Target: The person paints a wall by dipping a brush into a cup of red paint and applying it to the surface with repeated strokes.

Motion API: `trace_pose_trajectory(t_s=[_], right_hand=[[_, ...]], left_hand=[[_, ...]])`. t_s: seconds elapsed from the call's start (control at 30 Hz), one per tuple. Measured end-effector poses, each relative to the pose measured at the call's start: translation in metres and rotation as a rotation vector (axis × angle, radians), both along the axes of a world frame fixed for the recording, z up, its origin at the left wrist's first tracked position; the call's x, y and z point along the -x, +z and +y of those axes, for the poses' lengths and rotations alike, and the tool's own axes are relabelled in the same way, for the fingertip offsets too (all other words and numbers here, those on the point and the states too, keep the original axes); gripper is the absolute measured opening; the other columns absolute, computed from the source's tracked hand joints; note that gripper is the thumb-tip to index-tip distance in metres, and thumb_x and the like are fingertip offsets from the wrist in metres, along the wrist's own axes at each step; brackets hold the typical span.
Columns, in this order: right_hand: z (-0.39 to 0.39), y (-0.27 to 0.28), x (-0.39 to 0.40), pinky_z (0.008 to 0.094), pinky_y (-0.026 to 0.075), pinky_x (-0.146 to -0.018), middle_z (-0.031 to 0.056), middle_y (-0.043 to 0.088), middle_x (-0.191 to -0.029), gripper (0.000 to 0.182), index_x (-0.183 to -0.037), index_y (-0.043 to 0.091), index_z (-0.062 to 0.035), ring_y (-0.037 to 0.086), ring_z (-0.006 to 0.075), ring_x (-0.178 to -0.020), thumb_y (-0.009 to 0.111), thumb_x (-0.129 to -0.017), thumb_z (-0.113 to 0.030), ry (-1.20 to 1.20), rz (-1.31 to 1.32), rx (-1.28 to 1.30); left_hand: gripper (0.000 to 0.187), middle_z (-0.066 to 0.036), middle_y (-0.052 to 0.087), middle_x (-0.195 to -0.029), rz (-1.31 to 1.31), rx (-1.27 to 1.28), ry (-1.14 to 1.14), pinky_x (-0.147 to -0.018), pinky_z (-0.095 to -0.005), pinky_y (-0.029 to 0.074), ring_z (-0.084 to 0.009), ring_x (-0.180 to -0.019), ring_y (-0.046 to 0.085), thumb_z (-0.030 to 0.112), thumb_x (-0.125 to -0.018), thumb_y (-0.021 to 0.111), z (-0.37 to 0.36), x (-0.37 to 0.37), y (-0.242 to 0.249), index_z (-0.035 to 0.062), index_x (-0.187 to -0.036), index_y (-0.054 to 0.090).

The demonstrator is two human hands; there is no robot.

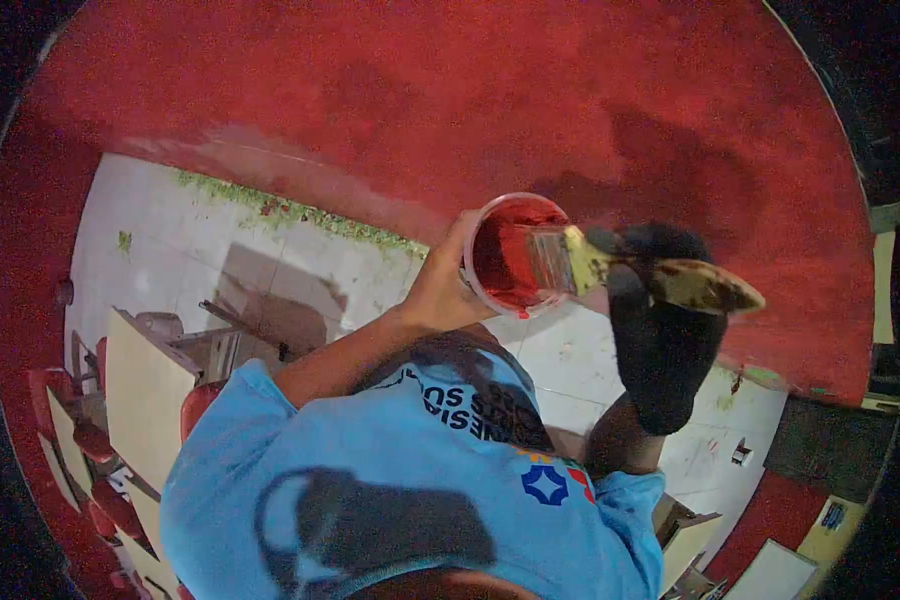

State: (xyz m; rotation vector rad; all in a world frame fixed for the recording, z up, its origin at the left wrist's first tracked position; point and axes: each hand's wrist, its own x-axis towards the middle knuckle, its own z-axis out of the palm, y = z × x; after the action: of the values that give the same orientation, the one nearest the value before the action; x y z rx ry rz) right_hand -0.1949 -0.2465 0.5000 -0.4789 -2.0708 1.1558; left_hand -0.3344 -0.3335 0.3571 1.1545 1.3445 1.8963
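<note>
A clear plastic cup [518,313] holding red paint is gripped from its left side by my bare left hand [445,285]. My right hand [667,310], in a black glove, is closed around the handle of a paintbrush [705,285]. The brush points left, with its bristles [547,262] over the cup's opening and partly inside the rim. Red paint coats the cup's inner wall, and a small drip shows on its lower rim.
A red wall [420,90] rises in front, over a pale tiled floor [360,280] with green and red specks along its edge. Desks [145,380] and red chairs stand at the left. A small object [741,452] lies on the floor at the right.
</note>
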Motion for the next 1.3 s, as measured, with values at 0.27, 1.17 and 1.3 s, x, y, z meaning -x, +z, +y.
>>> trace_pose_trajectory(t_s=[0.27, 1.17, 1.3], right_hand=[[-0.011, -0.005, 0.034, 0.0278, 0.046, -0.070, 0.0056, 0.062, -0.086, 0.017, -0.092, 0.057, -0.0036, 0.060, 0.0139, -0.079, 0.060, -0.075, -0.001, 0.047, -0.232, -0.233], [-0.034, -0.015, 0.068, 0.0344, 0.048, -0.059, 0.0129, 0.061, -0.075, 0.014, -0.086, 0.058, -0.0056, 0.062, 0.0269, -0.067, 0.061, -0.078, -0.017, 0.104, -0.276, -0.308], [-0.033, -0.014, 0.067, 0.0350, 0.048, -0.059, 0.0129, 0.061, -0.076, 0.013, -0.085, 0.058, -0.0060, 0.061, 0.0274, -0.068, 0.061, -0.077, -0.016, 0.102, -0.281, -0.351]], left_hand=[[0.100, -0.010, 0.044, -0.123, -0.089, 0.057, 0.052, -0.098, -0.0356, 0.033, -0.0204, -0.113, 0.043, 0.020, -0.041, 0.087, -0.021, 0.005, 0.009, 0.0038, -0.124, 0.035], [0.085, -0.011, 0.048, -0.117, 0.063, -0.068, 0.100, -0.093, -0.0345, 0.038, -0.0224, -0.108, 0.049, 0.014, -0.050, 0.083, -0.047, 0.026, 0.002, 0.0046, -0.123, 0.039], [0.087, -0.012, 0.048, -0.117, 0.023, -0.062, 0.084, -0.093, -0.0343, 0.039, -0.0224, -0.108, 0.049, 0.014, -0.049, 0.084, -0.045, 0.024, -0.001, 0.0042, -0.123, 0.039]])
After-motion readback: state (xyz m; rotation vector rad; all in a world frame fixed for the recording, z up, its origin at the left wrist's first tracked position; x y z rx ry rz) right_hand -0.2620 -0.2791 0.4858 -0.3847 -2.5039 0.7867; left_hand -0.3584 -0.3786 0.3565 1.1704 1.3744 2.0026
